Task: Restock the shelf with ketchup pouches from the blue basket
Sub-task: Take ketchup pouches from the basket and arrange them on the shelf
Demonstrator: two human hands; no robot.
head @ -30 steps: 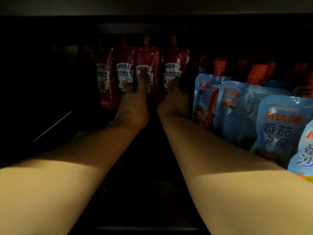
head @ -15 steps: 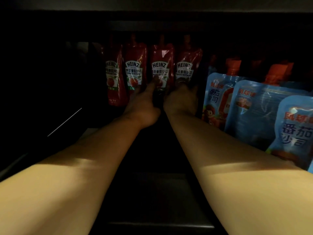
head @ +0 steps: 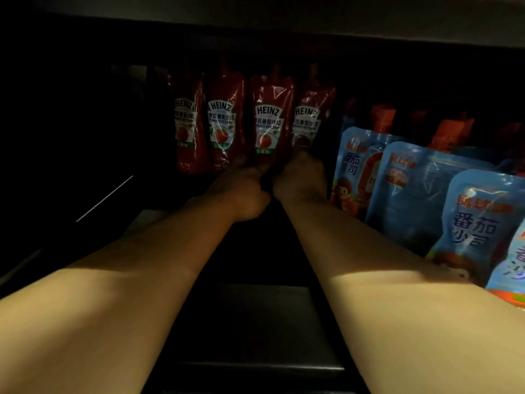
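Note:
Several red Heinz ketchup pouches [head: 267,123] stand upright in a row at the back of the dark shelf [head: 255,322]. My left hand [head: 241,191] is at the foot of the third pouch with its fingers curled against the bottom edge. My right hand [head: 301,177] is right beside it, fingers reaching up round the lower part of the fourth pouch [head: 308,115], which leans slightly right. The fingertips are dim in the shadow. The blue basket is not in view.
Blue tomato-sauce pouches [head: 420,191] with orange caps fill the shelf's right side, close against my right forearm. The upper shelf board [head: 284,21] hangs low overhead. The left part of the shelf is dark.
My left hand has dropped from the third pouch's label to its base and its fingers have curled. The view has shifted so the pouches sit further right.

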